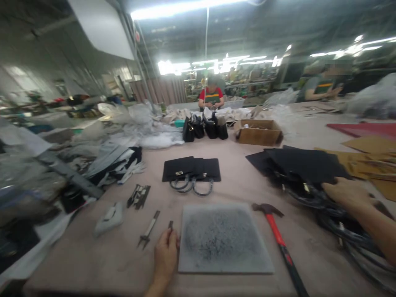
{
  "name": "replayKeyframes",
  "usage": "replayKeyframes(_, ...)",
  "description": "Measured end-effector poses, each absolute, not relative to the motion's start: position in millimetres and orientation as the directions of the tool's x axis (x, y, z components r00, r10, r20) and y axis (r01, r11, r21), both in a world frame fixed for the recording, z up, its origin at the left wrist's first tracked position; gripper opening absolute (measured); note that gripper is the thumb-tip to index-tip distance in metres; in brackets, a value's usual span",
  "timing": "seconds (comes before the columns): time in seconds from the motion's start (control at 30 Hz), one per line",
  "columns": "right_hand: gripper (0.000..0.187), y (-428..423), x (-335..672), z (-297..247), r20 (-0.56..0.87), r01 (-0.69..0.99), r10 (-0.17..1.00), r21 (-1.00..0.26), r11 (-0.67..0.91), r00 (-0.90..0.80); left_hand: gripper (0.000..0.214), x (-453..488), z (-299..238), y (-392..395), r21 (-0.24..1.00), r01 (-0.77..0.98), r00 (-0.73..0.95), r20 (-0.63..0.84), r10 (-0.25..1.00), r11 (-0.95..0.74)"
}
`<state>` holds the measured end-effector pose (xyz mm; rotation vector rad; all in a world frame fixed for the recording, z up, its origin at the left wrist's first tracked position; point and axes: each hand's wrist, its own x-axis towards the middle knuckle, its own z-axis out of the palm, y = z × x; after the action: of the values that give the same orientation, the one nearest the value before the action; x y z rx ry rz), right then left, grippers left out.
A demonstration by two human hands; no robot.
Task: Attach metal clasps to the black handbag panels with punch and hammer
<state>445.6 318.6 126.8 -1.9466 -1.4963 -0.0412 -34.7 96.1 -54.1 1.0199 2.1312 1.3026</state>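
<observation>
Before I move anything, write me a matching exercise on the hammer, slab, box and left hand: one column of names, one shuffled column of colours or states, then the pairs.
Things:
1. Hammer
2. Slab
3. Box
4. Left hand

Colours or states:
A. Grey, with dark specks
B. Pinching a small dark piece
C. Red and black along the handle
D. Brown and open at the top

Pairs: 1-C; 2-A; 3-D; 4-B
</observation>
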Motion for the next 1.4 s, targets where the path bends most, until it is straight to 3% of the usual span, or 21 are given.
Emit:
replayKeyframes(0.07, 0.025, 322.7, 440.7, 93.7, 0.474, 0.865, 0.763, -0.452, -0.219, 0.441, 0.044, -40.6, -51.3, 102.6, 0.826, 0.456, -0.6, 0.01, 0.8, 0.331)
replayKeyframes(0.1, 0.03, 319.8, 432.1, 78.8, 0.547, 0.891, 0.729, -0.408, -0.198, 0.412, 0.036, -44.8, -49.2, 105.8, 0.765, 0.528, -0.586, 0.012, 0.81, 0.37)
replayKeyframes(0.17, 0.043, 303.8, 401.6, 53.5, 0.703, 0.964, 0.689, -0.264, 0.021, 0.177, 0.025, -53.1, -43.0, 113.5, 0.556, 0.686, -0.553, -0.021, 0.833, 0.47)
replayKeyframes(0.27, 0.042, 262.8, 332.5, 18.5, 0.7, 0.952, 0.697, -0.083, 0.296, -0.155, 0.025, -61.4, -31.1, 129.6, 0.172, 0.849, -0.479, -0.146, 0.865, 0.499)
replayKeyframes(0.37, 0.036, 216.5, 266.2, -22.6, 0.552, 0.873, 0.745, -0.059, 0.483, -0.375, 0.031, -66.0, -19.3, 152.0, 0.021, 0.909, -0.41, -0.126, 0.903, 0.416)
replayKeyframes(0.53, 0.042, 172.8, 220.5, -72.1, 0.445, 0.827, 0.747, -0.028, 0.562, -0.493, 0.031, -80.1, -2.9, 214.8, 0.062, 0.965, -0.257, 0.047, 0.965, 0.254)
replayKeyframes(0.73, 0.042, 175.1, 221.1, -70.1, 0.422, 0.843, 0.778, -0.056, 0.535, -0.466, 0.011, -98.7, 3.6, 280.5, 0.143, 0.989, -0.028, -0.016, 0.999, 0.031)
replayKeyframes(0.97, 0.039, 170.9, 218.3, -53.9, 0.314, 0.824, 0.842, -0.234, 0.517, -0.439, 0.024, -103.3, 69.7, 289.5, 0.24, 0.97, -0.074, 0.097, 0.993, 0.049)
replayKeyframes(1.1, 0.038, 174.9, 224.2, -57.0, 0.363, 0.725, 0.857, -0.468, 0.506, -0.364, 0.023, -71.7, 107.2, 239.2, 0.241, 0.97, -0.053, 0.181, 0.982, 0.008)
replayKeyframes(1.23, 0.035, 171.6, 239.6, -60.8, 0.419, 0.569, 0.897, -0.708, 0.418, -0.136, 0.015, -8.2, 85.2, 126.3, 0.121, 0.953, 0.25, 0.196, 0.948, -0.277)
replayKeyframes(1.3, 0.035, 163.5, 247.2, -59.0, 0.402, 0.538, 0.909, -0.744, 0.396, -0.113, 0.015, 24.7, 52.0, 68.5, 0.098, 0.914, 0.376, 0.157, 0.913, -0.393)
replayKeyframes(1.4, 0.036, 145.6, 254.0, -54.8, 0.399, 0.562, 0.896, -0.703, 0.436, -0.196, 0.012, 62.4, 4.1, 9.1, 0.09, 0.888, 0.445, 0.076, 0.893, -0.45)
